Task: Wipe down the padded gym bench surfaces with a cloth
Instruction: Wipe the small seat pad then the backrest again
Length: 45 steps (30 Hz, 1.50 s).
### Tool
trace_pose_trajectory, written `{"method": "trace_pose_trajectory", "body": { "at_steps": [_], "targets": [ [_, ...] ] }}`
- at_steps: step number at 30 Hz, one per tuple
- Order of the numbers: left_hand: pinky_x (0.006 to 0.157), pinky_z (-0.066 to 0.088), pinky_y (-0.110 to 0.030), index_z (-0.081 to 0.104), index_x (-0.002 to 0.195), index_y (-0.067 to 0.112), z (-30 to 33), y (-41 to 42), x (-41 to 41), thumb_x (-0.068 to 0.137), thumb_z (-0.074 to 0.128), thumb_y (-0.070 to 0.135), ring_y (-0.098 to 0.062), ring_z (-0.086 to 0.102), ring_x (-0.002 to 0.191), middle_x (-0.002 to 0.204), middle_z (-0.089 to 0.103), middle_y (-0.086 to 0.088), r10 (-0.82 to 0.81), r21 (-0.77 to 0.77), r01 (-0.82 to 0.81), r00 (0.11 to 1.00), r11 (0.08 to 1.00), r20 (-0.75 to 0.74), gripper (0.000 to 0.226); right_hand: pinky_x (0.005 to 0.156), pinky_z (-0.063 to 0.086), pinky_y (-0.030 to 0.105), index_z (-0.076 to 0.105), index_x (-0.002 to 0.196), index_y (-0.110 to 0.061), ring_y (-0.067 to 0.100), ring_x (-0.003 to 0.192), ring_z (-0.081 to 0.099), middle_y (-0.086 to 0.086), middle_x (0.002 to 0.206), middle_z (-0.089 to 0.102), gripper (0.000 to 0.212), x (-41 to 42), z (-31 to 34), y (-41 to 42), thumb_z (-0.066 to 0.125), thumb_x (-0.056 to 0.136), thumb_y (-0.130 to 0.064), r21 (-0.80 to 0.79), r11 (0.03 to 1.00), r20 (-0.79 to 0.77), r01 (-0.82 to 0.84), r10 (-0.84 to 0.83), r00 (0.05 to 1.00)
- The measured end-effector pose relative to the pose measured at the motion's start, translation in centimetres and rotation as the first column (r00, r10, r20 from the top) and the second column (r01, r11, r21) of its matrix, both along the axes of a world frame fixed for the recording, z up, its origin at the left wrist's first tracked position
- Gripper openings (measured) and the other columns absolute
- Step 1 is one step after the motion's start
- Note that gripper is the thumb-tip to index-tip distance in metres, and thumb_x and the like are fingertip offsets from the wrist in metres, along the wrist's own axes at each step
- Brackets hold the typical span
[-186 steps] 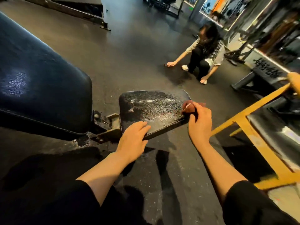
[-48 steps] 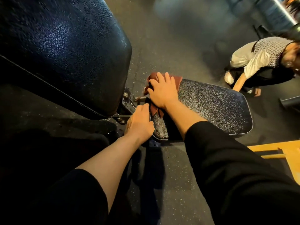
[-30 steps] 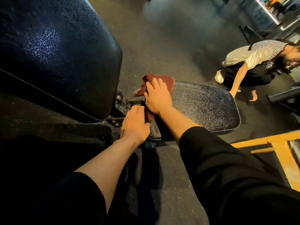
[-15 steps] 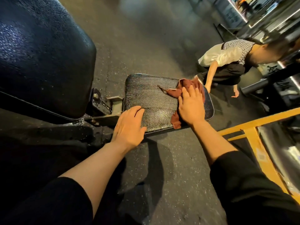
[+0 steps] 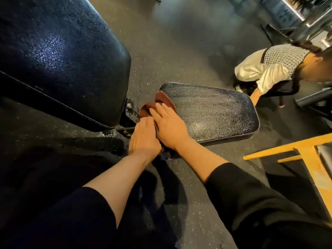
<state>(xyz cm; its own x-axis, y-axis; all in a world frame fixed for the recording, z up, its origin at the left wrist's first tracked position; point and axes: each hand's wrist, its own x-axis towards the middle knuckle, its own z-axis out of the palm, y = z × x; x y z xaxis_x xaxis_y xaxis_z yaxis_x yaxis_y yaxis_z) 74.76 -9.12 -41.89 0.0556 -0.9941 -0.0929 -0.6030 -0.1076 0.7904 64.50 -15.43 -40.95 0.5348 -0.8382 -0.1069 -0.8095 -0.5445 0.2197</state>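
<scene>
The right hand [image 5: 170, 126] presses flat, fingers straight, on the dark red cloth [image 5: 158, 103] at the left end of the bench seat pad [image 5: 212, 112]. The left hand [image 5: 143, 139] rests at the pad's near left corner, touching the right hand; its grip I cannot tell. The large back pad [image 5: 59, 56] stands to the left. At far right, another person [image 5: 269, 69] crouches on the floor.
</scene>
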Motion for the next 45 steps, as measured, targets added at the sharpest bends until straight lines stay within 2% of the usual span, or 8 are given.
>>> {"method": "trace_pose_trajectory", "body": {
  "at_steps": [4,10,20,24,27,31,41,45],
  "targets": [
    [0.102,0.038,-0.039,0.042,0.134,0.014,-0.3,0.3,-0.5,0.082,0.070,0.027,-0.024,0.041,0.125,0.134,0.042,-0.006,-0.160,-0.081,0.157,0.987,0.984,-0.028,0.061,0.108,0.034,0.042,0.050,0.135,-0.004,0.037,0.128,0.043,0.018,0.141,0.046,0.047,-8.9,3.8,1.6,0.055,0.088,-0.012,-0.143,0.967,0.167,0.209,-0.185,0.968],
    [0.103,0.038,-0.039,0.039,0.138,0.014,-0.3,0.6,-1.0,0.087,0.064,0.021,-0.024,0.042,0.126,0.140,0.037,-0.003,-0.139,-0.031,0.138,0.990,0.990,-0.022,0.057,0.112,0.029,0.052,0.049,0.134,0.001,0.044,0.132,0.038,0.026,0.142,0.042,0.040,-15.9,5.7,3.1,0.047,0.096,-0.011,-0.275,0.845,0.218,0.460,-0.411,0.885],
    [0.095,0.041,-0.043,0.040,0.131,0.014,-0.8,1.0,1.0,0.090,0.057,0.012,-0.033,0.049,0.117,0.135,0.040,-0.009,-0.015,0.111,0.018,1.000,0.994,-0.025,0.045,0.104,0.039,0.046,0.060,0.124,0.000,0.042,0.122,0.050,0.023,0.130,0.056,0.046,-1.3,-0.8,5.1,0.038,0.090,-0.023,-0.154,0.986,-0.001,0.071,-0.072,0.997],
    [0.090,0.043,-0.041,0.041,0.133,0.017,-0.7,0.8,0.6,0.095,0.048,0.022,-0.031,0.052,0.110,0.133,0.043,-0.009,0.076,0.133,-0.071,0.997,0.989,-0.032,0.039,0.117,0.016,0.046,0.041,0.142,-0.010,0.037,0.141,0.022,0.013,0.151,0.034,0.051,1.4,-0.4,3.3,0.032,0.096,-0.030,0.067,0.994,-0.292,-0.090,0.105,0.950],
    [0.093,0.044,-0.042,0.042,0.133,0.017,-0.3,0.9,0.5,0.092,0.052,0.016,-0.030,0.052,0.113,0.131,0.044,-0.009,0.087,0.115,-0.082,0.996,0.990,-0.036,0.042,0.117,0.010,0.044,0.040,0.143,-0.013,0.035,0.144,0.017,0.008,0.154,0.028,0.051,1.3,0.2,3.4,0.037,0.096,-0.031,0.090,0.990,-0.264,-0.104,0.125,0.956],
    [0.102,0.037,-0.042,0.038,0.139,0.014,0.1,0.8,1.1,0.090,0.048,0.006,-0.030,0.044,0.125,0.140,0.039,-0.010,0.088,0.065,-0.083,0.993,0.994,-0.076,0.050,0.114,0.023,0.044,0.052,0.135,-0.010,0.039,0.134,0.038,0.014,0.144,0.045,0.050,-3.4,0.0,7.2,0.036,0.090,-0.024,-0.001,0.989,-0.066,-0.149,0.149,0.987],
    [0.104,0.037,-0.038,0.037,0.141,0.018,0.5,-0.3,0.0,0.087,0.045,-0.003,-0.025,0.042,0.126,0.143,0.037,-0.003,0.077,0.034,-0.074,0.992,0.997,-0.102,0.059,0.116,0.013,0.051,0.029,0.148,-0.020,0.028,0.145,0.017,0.008,0.157,0.022,0.048,-1.1,1.3,-7.2,0.025,0.102,-0.035,-0.013,0.969,-0.048,0.246,-0.246,0.968],
    [0.102,0.038,-0.040,0.036,0.141,0.018,0.2,-1.2,-0.7,0.091,0.046,0.005,-0.026,0.043,0.125,0.145,0.035,-0.002,0.088,0.027,-0.085,0.988,0.996,-0.128,0.052,0.116,0.014,0.048,0.027,0.149,-0.012,0.035,0.143,0.017,0.013,0.156,0.023,0.051,-0.7,0.7,-6.8,0.028,0.102,-0.032,-0.050,0.971,-0.036,0.232,-0.234,0.972]
  ]
}}
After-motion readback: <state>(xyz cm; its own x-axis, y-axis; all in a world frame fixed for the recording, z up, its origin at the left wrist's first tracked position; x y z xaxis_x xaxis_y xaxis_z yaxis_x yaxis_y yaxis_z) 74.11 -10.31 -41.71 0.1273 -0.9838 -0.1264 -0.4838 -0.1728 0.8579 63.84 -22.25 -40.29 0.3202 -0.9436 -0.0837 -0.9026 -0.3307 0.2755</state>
